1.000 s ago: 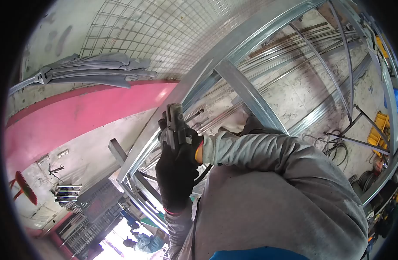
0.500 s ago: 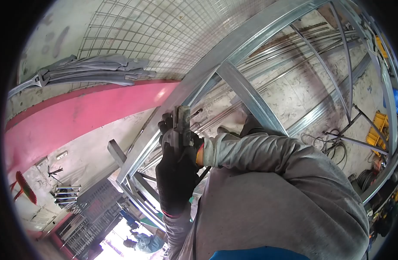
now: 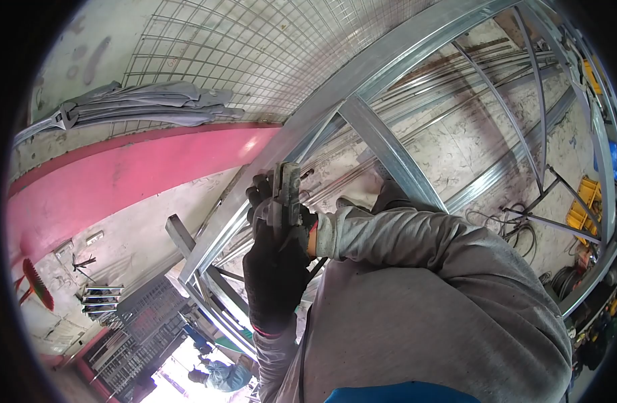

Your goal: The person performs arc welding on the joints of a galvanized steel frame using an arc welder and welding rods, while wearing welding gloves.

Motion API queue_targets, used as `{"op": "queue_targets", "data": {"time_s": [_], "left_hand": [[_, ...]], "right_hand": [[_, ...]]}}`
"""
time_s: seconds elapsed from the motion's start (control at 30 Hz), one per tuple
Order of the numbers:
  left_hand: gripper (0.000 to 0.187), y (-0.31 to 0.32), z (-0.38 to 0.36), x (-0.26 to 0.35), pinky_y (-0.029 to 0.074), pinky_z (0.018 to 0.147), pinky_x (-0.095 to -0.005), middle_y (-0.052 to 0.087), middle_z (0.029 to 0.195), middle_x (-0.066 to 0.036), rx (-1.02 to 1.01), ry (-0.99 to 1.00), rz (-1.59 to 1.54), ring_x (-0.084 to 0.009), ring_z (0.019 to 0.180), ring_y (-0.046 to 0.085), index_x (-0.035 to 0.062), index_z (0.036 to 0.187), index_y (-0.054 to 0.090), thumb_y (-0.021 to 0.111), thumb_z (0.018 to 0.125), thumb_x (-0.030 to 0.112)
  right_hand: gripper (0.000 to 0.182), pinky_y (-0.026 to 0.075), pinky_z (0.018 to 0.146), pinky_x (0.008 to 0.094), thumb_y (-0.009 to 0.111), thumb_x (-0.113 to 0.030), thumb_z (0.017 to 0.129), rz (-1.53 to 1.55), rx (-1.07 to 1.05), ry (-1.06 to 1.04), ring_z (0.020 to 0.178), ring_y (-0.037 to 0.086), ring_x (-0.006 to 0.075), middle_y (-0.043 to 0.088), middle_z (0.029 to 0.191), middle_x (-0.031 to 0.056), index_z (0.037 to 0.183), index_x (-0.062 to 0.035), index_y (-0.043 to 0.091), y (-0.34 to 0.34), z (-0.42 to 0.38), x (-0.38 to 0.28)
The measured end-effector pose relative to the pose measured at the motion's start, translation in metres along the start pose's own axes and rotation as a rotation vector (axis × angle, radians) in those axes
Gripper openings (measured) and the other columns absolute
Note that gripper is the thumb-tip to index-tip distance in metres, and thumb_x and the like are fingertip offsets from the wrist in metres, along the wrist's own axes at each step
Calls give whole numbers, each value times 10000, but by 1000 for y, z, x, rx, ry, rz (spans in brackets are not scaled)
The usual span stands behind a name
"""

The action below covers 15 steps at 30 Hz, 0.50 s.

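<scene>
My left hand [image 3: 275,275], in a black glove, is closed around the lower end of a dusty grey block-shaped tool [image 3: 288,191] whose exact kind does not show. The tool points away from me, over a galvanized steel frame [image 3: 261,164]. From the right, my right hand [image 3: 309,223] reaches in and is closed at the tool's side, its glove partly hidden behind it. Dark gloved fingertips show left of the tool, close over the frame's long beam.
A wire mesh panel [image 3: 234,60] lies beyond the frame, near grey cloth [image 3: 147,106] and a pink wall band [image 3: 134,174]. Steel bars [image 3: 449,94] and a cable [image 3: 520,232] lie on the floor. Yellow crates [image 3: 582,208] stand right. Another person [image 3: 224,376] works at lower left.
The tool and both hands have shifted very slightly to the right. The grip looks the same, and the frame stays put.
</scene>
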<state>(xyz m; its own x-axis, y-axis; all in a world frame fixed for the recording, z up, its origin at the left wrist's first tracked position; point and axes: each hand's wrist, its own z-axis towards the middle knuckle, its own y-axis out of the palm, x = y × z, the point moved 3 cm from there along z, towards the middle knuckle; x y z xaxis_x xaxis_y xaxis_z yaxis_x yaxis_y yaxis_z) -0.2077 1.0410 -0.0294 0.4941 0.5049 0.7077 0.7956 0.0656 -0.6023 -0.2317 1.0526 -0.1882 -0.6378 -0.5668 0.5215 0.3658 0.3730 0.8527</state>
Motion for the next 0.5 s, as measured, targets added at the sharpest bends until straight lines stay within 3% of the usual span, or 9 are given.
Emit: {"op": "queue_targets", "data": {"time_s": [0.13,0.23,0.33,0.37,0.43,0.47,0.5], "left_hand": [[141,1,-1,7,451,470,-246,567,689,1,6,8,63,-68,548,559,-34,1112,587,579,975,-1],[154,0,0,1,454,473,-247,580,689,-9,-7,36,79,-73,549,568,-40,1122,589,574,973,-4],[187,0,0,-4,458,476,-248,596,693,-18,0,10,53,-78,553,582,-55,1155,594,568,981,10],[187,1,-1,-1,458,476,-248,596,693,-18,2,10,53,-78,553,582,-55,1155,594,568,981,10],[216,2,0,9,457,470,-250,605,700,-23,13,30,56,-78,555,587,-62,1184,595,566,993,33],[216,0,1,5,457,470,-250,605,700,-23,13,31,56,-78,555,587,-62,1184,595,566,993,33],[229,-1,2,1,455,465,-251,606,701,-23,-24,142,159,-75,555,588,-63,1196,594,567,992,37]], "right_hand": [[349,509,1003,452,508,-399,1057,-163,157,-165,1038,669,254,729,1094,44,1226,-171,712,3,-7,-2],[357,482,1053,436,481,-371,1071,4,-80,43,1091,646,241,706,1155,54,1300,-164,661,3,-3,-13],[379,439,1112,427,473,-359,1072,97,-241,24,1183,603,235,671,1232,69,1375,-165,593,3,-2,-16],[458,381,1156,418,422,-387,1079,347,-216,80,1323,503,220,549,1423,48,1473,-167,499,-11,1,-16],[545,322,1199,409,371,-414,1085,594,-189,135,1463,403,205,428,1614,27,1570,-169,406,-19,5,-8],[449,390,1143,449,427,-408,1074,-280,-103,-234,1308,514,235,564,1402,40,1438,-167,530,-21,6,-4],[410,423,1115,469,455,-404,1068,-724,-87,-402,1231,569,249,632,1297,46,1373,-167,592,-11,1,-2]]}}
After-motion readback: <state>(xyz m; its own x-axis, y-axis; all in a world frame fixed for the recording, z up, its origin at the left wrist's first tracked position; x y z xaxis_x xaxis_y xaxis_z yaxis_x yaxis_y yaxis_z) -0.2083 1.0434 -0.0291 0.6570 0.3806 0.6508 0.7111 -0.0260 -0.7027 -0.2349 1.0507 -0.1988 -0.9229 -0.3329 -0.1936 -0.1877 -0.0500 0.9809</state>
